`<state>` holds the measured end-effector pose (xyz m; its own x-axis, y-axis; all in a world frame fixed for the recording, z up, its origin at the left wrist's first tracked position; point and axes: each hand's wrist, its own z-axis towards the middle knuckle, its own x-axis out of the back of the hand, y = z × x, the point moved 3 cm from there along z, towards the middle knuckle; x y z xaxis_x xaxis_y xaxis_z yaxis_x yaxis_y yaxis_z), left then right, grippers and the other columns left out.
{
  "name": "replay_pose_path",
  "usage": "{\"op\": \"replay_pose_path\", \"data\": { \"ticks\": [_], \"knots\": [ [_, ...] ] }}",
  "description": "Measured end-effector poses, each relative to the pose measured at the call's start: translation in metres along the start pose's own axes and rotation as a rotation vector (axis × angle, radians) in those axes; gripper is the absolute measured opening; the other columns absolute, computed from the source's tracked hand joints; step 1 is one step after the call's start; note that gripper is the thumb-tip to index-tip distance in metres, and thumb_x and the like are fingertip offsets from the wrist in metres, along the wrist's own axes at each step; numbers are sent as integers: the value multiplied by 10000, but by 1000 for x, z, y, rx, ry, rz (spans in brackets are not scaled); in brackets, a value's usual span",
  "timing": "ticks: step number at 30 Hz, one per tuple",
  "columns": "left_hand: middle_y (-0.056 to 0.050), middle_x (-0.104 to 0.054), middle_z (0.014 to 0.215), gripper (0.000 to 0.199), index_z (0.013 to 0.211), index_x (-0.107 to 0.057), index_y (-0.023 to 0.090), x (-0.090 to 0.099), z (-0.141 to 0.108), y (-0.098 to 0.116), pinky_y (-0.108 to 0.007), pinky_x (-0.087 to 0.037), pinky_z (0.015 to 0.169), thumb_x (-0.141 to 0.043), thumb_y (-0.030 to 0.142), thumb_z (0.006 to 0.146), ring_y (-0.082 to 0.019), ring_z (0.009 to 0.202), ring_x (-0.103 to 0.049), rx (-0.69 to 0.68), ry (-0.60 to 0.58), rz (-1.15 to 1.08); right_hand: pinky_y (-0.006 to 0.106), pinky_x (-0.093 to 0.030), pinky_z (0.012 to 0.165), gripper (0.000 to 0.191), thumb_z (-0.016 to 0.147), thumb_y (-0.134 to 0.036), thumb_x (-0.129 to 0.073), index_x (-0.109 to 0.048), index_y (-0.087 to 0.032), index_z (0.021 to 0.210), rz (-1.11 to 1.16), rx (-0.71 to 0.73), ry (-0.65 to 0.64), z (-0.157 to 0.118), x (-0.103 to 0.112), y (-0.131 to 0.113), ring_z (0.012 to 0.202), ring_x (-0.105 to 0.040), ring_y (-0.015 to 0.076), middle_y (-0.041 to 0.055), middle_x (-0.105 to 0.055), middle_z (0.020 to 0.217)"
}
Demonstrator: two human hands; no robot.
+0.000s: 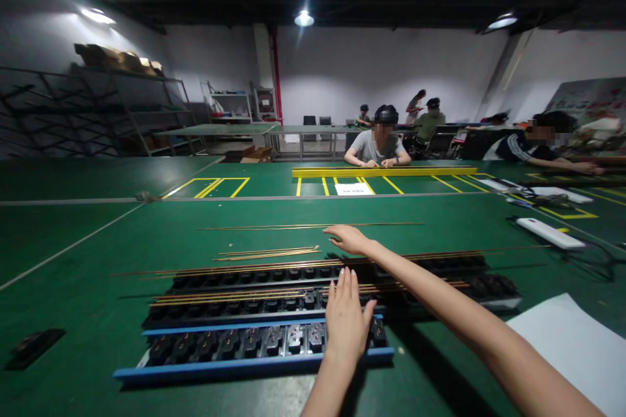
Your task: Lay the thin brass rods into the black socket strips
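Note:
My left hand (pixel 346 316) lies palm down over the right part of a blue-edged tray (pixel 254 365), fingers stretched out, thumb apart. Its fingertips reach toward thin brass rods (pixel 235 296) lying along the second black rack. Inside the blue-edged tray sits a row of black sockets (pixel 252 341). Farther out, my right hand (pixel 348 239) stretches leftward, palm down with fingers extended, beside long thin rods (pixel 274 227) on the green table; whether it touches them I cannot tell. A short bundle of brass rods (pixel 268 253) lies just left of and below that hand.
A farther black rack (pixel 215 278) also carries rods. White paper (pixel 577 345) lies at right, near a white power strip (pixel 548 233) with cables. A small black piece (pixel 34 346) lies at left. Across the green table (pixel 161 234), a person (pixel 379 143) sits behind a yellow bar (pixel 386 172).

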<state>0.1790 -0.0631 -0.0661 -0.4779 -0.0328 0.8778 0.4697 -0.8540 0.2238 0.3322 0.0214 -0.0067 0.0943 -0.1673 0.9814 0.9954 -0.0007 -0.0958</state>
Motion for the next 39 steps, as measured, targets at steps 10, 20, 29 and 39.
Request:
{"op": "replay_pose_path", "data": {
  "ticks": [10,20,29,39],
  "knots": [
    [-119,-363,1455,600,1400,-354,127,-2,-3,-2,-457,-351,1100,-375,468,908,-254,1354,-318,14,54,-54,282,-480,865,418,811,-197,-553,-586,-223,1227,-48,-3,-261,73,-51,-14,1102,-589,221,72,-624,1216],
    [-120,-355,1457,622,1404,-338,103,13,-8,-1,-459,-353,1102,-337,490,917,-247,1365,-294,7,41,-81,423,-487,876,342,892,-363,-538,-543,-185,1183,-97,3,-381,102,-60,-18,1029,-572,196,77,-566,1195],
    [-85,-300,1489,701,1467,-153,176,33,-39,-11,-516,-406,1037,-397,486,888,-294,1334,-350,60,188,57,386,-509,813,311,890,-363,-541,-560,-172,1134,-151,72,-452,118,-87,-38,956,-588,176,65,-588,1121],
    [-64,-485,1384,584,1448,-240,190,56,-82,-71,-401,-409,1011,-371,139,881,-212,1294,-419,122,343,66,390,-505,821,314,891,-372,-537,-562,-163,1125,-218,98,-396,126,-99,-45,962,-586,178,68,-586,1122]
  ]
}}
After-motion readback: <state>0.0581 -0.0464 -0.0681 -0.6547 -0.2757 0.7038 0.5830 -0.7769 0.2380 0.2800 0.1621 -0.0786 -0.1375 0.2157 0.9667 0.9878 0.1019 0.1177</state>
